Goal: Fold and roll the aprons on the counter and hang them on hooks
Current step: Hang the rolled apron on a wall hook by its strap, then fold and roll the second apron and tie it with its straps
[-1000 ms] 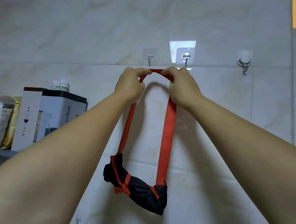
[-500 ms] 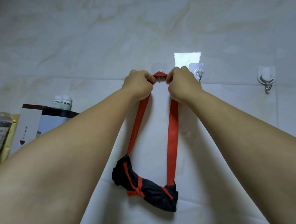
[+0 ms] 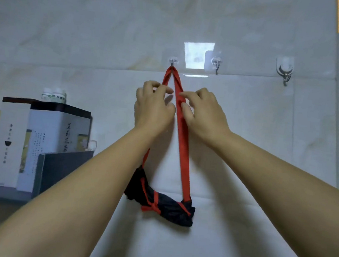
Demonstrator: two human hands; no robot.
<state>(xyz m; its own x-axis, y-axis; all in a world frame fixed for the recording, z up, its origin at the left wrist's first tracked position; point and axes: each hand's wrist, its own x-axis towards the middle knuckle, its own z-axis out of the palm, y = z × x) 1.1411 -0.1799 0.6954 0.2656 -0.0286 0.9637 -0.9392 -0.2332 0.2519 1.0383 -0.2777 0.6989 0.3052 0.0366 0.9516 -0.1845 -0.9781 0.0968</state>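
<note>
Up on the hook [image 3: 172, 63], the rolled apron [image 3: 169, 208] hangs by its red strap [image 3: 184, 150] — right hand [image 3: 205, 115] touches it with slack fingers; left hand [image 3: 153, 108] — hold unclear.

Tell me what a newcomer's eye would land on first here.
A red strap hangs from the leftmost hook on the tiled wall, a rolled dark apron dangling at its bottom. Just under the hook, the right hand touches the strap's right side while the left hand covers its left side.

Unreadable Chinese print on boxes [image 3: 10, 133]
</note>
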